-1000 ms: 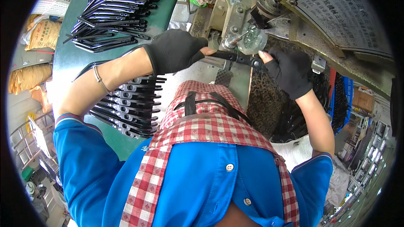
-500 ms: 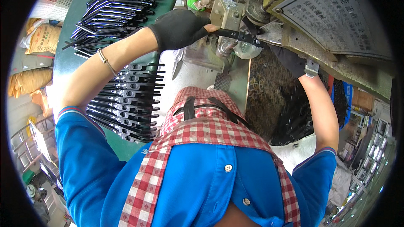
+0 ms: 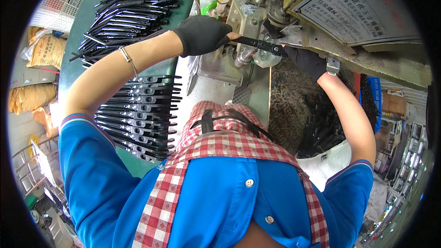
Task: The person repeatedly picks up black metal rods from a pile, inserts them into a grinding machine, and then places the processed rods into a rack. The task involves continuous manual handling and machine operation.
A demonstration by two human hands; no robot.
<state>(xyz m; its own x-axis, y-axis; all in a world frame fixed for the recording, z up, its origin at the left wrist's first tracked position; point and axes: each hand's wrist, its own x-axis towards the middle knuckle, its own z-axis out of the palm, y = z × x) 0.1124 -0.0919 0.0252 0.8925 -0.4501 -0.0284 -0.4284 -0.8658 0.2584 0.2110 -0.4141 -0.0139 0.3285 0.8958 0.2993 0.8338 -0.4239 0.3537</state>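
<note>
A long black bar with small holes (image 3: 258, 43) is stretched level between my two hands in front of the machine. My left hand (image 3: 204, 35), in a black glove with bare fingertips, is closed around its left end. At the bar's other end is my right hand (image 3: 305, 61), also gloved in black, with its fingers closed on that end and partly hidden by the bar and the machine. Just below the bar stands a metal post (image 3: 245, 58), with a small clear plastic bag (image 3: 268, 58) beside it.
On the green table (image 3: 73, 71) at left lie a fanned pile of black strips (image 3: 131, 11) and a stack of black parts with round holes (image 3: 142, 112). A heavy machine (image 3: 330, 46) fills the upper right. Black pieces lie on the worn board (image 3: 294, 105) at right.
Both hands have shifted a little: the left to the right, the right hand leftward and closer to the bar's end. The bar has moved slightly right and down from the machine.
</note>
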